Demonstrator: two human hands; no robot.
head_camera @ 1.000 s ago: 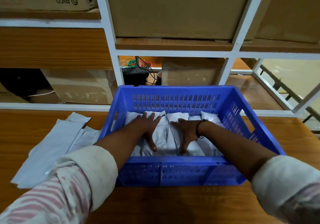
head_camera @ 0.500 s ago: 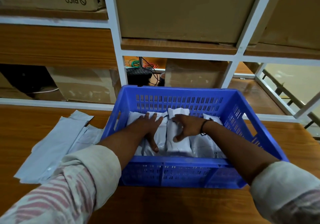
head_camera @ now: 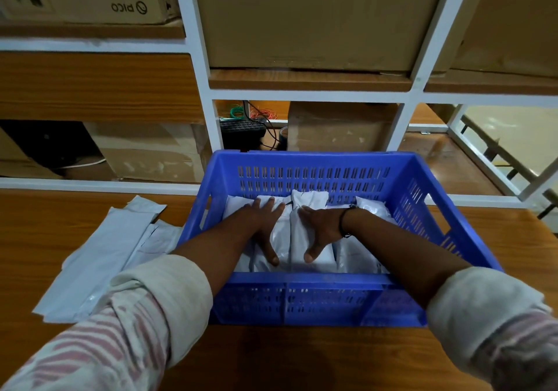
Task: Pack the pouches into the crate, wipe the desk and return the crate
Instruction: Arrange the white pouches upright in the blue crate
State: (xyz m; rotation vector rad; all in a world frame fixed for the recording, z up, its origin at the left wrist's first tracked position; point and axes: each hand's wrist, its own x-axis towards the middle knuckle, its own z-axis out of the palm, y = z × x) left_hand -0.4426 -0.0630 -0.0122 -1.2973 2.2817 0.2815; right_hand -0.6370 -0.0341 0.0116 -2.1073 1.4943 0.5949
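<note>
A blue plastic crate (head_camera: 302,280) stands on the wooden desk (head_camera: 302,357) in front of me. Several white pouches (head_camera: 370,209) lie side by side inside it. My left hand (head_camera: 265,224) rests flat on the left pouches with its fingers spread. Beside it, my right hand (head_camera: 321,227) grips the middle pouch (head_camera: 311,199) between fingers and thumb. The far end of that pouch sticks up against the crate's back wall. A dark band circles my right wrist. Both forearms reach over the crate's near rim.
Flat pale bags (head_camera: 99,257) lie on the desk left of the crate, touching its side. Behind the desk rises a white shelf frame (head_camera: 208,112) with cardboard boxes (head_camera: 311,16) and a black device with wires (head_camera: 241,132).
My right hand has pushed the middle pouch toward the crate's far wall, so its end now stands higher. My left hand has stayed flat on the left pouches.
</note>
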